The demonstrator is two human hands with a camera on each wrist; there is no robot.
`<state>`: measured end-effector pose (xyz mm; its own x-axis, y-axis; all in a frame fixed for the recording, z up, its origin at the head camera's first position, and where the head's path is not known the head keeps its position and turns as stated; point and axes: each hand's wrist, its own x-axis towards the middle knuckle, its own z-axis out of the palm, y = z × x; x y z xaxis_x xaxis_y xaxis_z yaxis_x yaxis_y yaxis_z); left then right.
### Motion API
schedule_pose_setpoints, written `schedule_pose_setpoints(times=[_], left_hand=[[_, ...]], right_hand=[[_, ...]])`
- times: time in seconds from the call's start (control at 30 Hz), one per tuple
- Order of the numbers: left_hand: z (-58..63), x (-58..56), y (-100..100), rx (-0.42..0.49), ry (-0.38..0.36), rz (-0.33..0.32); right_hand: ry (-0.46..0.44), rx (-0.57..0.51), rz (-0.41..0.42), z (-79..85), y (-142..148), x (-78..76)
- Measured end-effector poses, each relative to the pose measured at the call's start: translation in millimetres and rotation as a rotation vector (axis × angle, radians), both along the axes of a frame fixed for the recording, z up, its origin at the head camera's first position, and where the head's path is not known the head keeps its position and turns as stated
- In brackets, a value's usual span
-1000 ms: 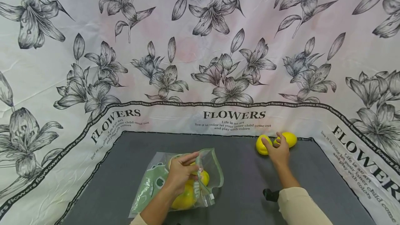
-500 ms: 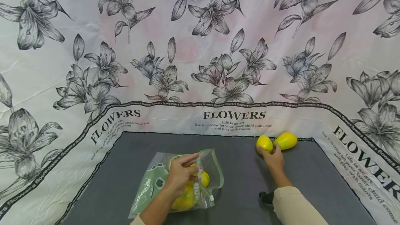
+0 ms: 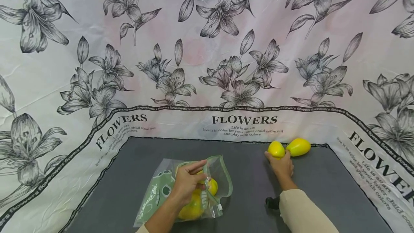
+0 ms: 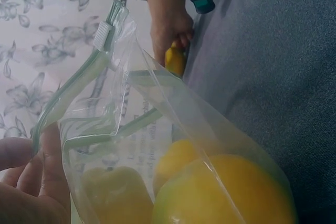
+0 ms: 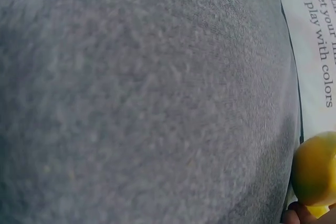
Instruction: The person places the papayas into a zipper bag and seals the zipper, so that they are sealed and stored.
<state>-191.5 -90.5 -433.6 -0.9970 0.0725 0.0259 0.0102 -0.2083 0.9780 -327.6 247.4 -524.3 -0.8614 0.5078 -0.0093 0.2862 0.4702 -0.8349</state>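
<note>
A clear zip bag (image 3: pixel 155 193) with a green printed figure lies on the dark grey table, its mouth towards the right. My left hand (image 3: pixel 185 184) pinches the rim near the mouth. Several yellow fruits (image 4: pixel 226 192) show through the plastic in the left wrist view; their exact kind is unclear. At the far right, my right hand (image 3: pixel 282 168) grips a rounded yellow fruit (image 3: pixel 276 148), thumb on its left side and fingers on its right. An oblong, mango-like yellow fruit (image 3: pixel 299 147) lies just right of it. The right wrist view catches only fingertips (image 5: pixel 291 217) beside a yellow fruit.
The dark grey table cover (image 3: pixel 245 175) stretches between the bag and the right hand. A white cloth printed with flowers (image 3: pixel 242 82) rises behind the table and along both sides. A black strap (image 3: pixel 272 203) sits at the right wrist.
My right hand has shifted from between the two fruits to the rounded one, and its fingers have closed round it. The left hand and bag stay put.
</note>
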Motion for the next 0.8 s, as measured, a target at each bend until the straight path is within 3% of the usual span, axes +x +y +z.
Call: schedule_pose_setpoints(times=[0.13, 0.3, 0.5, 0.8], left_hand=[[-0.3, 0.4, 0, -0.002, 0.016, -0.005], [1.3, 0.6, -1, -0.005, 0.009, -0.001], [0.7, 0.6, 0, -0.002, 0.001, 0.007], [0.1, 0.5, 0, -0.004, 0.005, 0.019]], right_hand=[[-0.013, 0.008, -0.033, 2.0, 0, -0.8], [0.020, -0.059, -0.059, -0.9, 4, -0.7], [0.101, -0.144, -0.065, -4.8, 16, 10.8], [0.155, -0.163, -0.015, 6.6, 32, 31.5]])
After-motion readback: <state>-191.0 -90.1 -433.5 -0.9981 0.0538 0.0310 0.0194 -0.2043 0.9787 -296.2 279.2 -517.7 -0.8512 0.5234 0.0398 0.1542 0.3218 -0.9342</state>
